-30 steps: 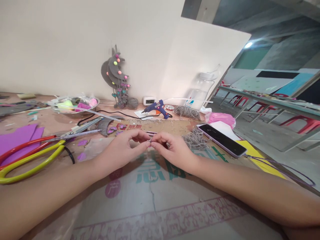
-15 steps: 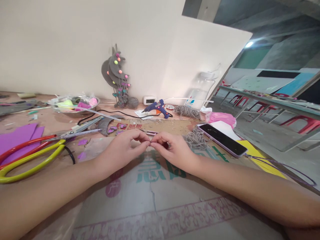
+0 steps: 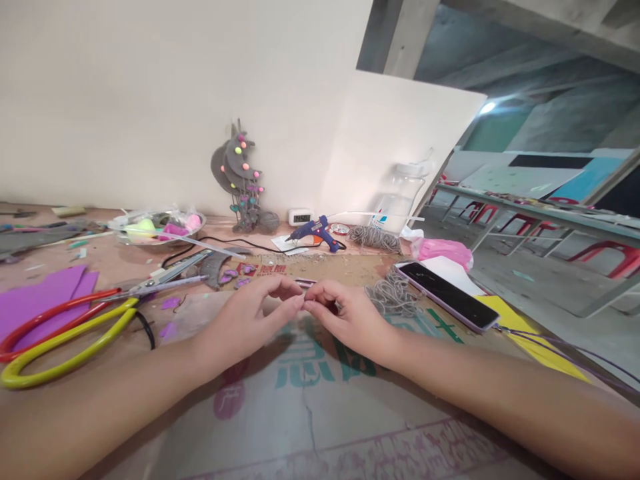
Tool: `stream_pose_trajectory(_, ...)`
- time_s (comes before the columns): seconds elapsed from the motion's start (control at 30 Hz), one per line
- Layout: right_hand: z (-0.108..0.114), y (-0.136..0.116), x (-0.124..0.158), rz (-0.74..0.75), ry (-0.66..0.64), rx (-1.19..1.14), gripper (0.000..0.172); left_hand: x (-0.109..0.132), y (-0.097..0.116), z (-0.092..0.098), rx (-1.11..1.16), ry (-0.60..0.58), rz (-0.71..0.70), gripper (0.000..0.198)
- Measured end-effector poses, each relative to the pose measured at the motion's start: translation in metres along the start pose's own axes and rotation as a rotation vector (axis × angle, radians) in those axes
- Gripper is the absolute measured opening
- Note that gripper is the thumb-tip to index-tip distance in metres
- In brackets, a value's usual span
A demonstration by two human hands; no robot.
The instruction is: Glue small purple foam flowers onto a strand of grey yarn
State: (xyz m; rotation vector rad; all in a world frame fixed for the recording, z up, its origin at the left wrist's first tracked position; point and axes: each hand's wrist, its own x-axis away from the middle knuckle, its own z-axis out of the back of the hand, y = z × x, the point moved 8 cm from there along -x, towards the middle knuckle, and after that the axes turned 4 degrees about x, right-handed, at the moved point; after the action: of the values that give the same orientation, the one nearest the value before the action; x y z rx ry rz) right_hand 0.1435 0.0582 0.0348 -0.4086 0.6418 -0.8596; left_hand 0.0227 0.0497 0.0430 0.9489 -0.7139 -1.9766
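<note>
My left hand (image 3: pixel 255 317) and my right hand (image 3: pixel 347 320) meet fingertip to fingertip over the printed cardboard (image 3: pixel 260 427). Both are closed in a pinch, thumb against fingers. Whatever they hold is too small or hidden to make out. A thin grey line (image 3: pixel 309 420) runs down below them; I cannot tell whether it is a thread or a mark on the board. Just past the fingers lies a small slim tool (image 3: pixel 305 283), partly covered. Purple heart-shaped pieces (image 3: pixel 230 275) rest beyond my left hand, and a heap of grey yarn (image 3: pixel 393 293) is beside my right.
Red-and-yellow-handled scissors (image 3: pixel 70 340) and purple sheets (image 3: pixel 45 300) lie left. Behind stand a bowl of pompoms (image 3: pixel 200 227), a moon-shaped hanging (image 3: pixel 240 173), a timer (image 3: pixel 301 217), a blue glue gun (image 3: pixel 317 233) and a bottle (image 3: pixel 400 200). A phone (image 3: pixel 447 297) lies right.
The view has tilted up a little, so the things sit lower in the picture. My hands keep the same pinch, fingertips together.
</note>
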Motion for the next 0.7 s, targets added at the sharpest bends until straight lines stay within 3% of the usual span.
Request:
stream_pose_trajectory(0.4, -0.0028, 0.0008, -0.0007, -0.006, -0.037, -0.022, 0.012, -0.0010, -0.0039, -0.0043, -0.021, -0.021, 0.039, 0.016)
stream_pose_trajectory(0.7, 0.0005, 0.0049, -0.0028, -0.067, -0.005, -0.123, 0.013, -0.0018, -0.0079, -0.0023, 0.092, -0.015, 0.071, 0.024)
